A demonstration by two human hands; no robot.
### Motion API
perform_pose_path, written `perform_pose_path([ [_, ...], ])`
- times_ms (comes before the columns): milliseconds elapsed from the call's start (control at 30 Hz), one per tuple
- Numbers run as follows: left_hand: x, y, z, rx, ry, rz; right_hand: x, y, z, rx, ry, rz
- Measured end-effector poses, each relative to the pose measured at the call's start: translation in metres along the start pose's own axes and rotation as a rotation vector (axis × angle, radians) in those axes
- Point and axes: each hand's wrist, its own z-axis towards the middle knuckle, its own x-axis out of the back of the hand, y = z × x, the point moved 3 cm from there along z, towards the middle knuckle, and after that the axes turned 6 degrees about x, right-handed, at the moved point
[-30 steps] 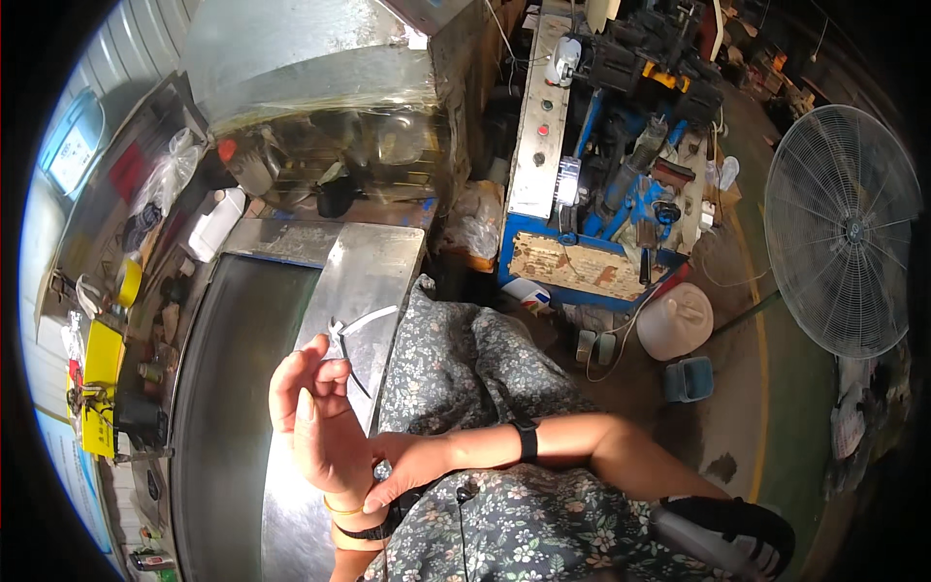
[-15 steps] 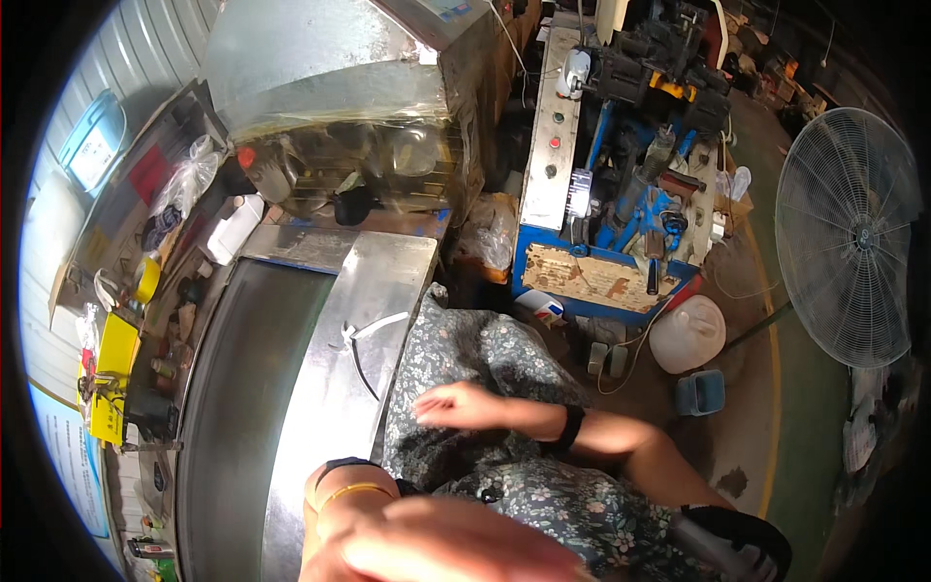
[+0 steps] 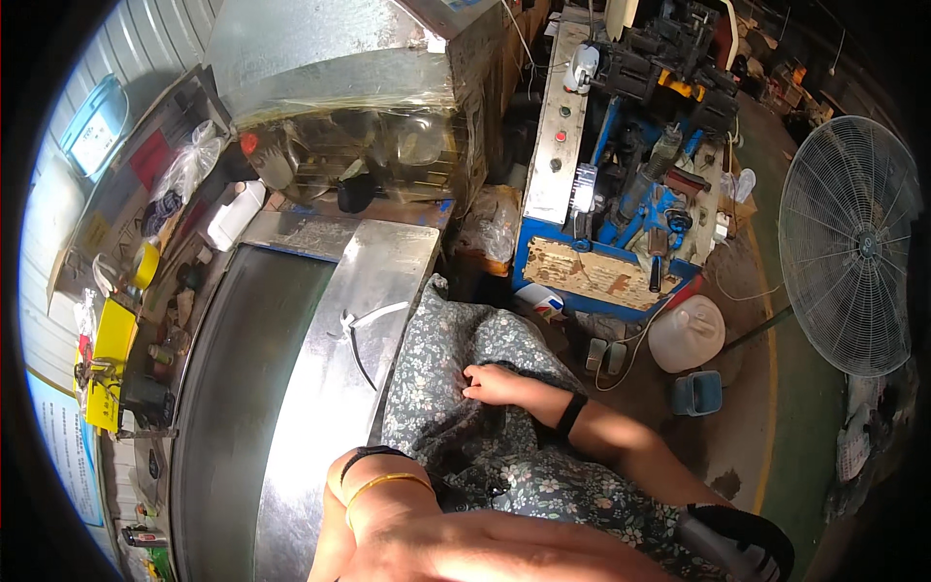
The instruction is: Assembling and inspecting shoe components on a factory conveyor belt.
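Note:
A dark floral garment (image 3: 543, 466) covers my lap. My right hand (image 3: 493, 385), with a black band on its wrist, has its fingers closed on a fold of it. Large and close along the lower edge is my left hand (image 3: 504, 553), bent to the right at the wrist, with a gold bracelet and a black band. Its fingertips are cut off, and nothing shows in it. Left of my lap, a white strip (image 3: 376, 315) and a dark strip (image 3: 362, 359), like cable ties, lie crossed on a shiny metal plate (image 3: 325, 412).
A dark belt-like surface (image 3: 242, 388) runs along the plate's left side. Beyond stands a metal hood (image 3: 330, 58). To the right are a blue machine (image 3: 621, 194), a white jug (image 3: 687, 334), a blue bin (image 3: 696, 393) and a large fan (image 3: 853, 242). A cluttered shelf (image 3: 175, 281) lines the left.
My right hand has moved right over the garment, and its fingers have closed on the cloth. My left hand has shifted slightly right and lower, with less blur. The whole view has moved slightly.

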Motion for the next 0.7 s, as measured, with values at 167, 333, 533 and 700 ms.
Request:
perform_pose_path([
  [167, -0.012, -0.01, 0.008, -0.077, 0.018, -0.204, 0.001, 0.007, 0.0, -0.055, -0.032, 0.114],
  [333, -0.02, -0.018, -0.014, -0.083, 0.08, -0.222, -0.001, 0.012, 0.0, -0.035, -0.015, 0.11],
  [533, -0.001, -0.033, -0.003, -0.31, -0.087, -0.082, 0.0, 0.016, 0.004, -0.035, -0.026, 0.121],
  [700, -0.004, -0.045, 0.009, -0.548, 0.013, 0.034, 0.003, 0.012, 0.003, -0.063, -0.053, 0.152],
])
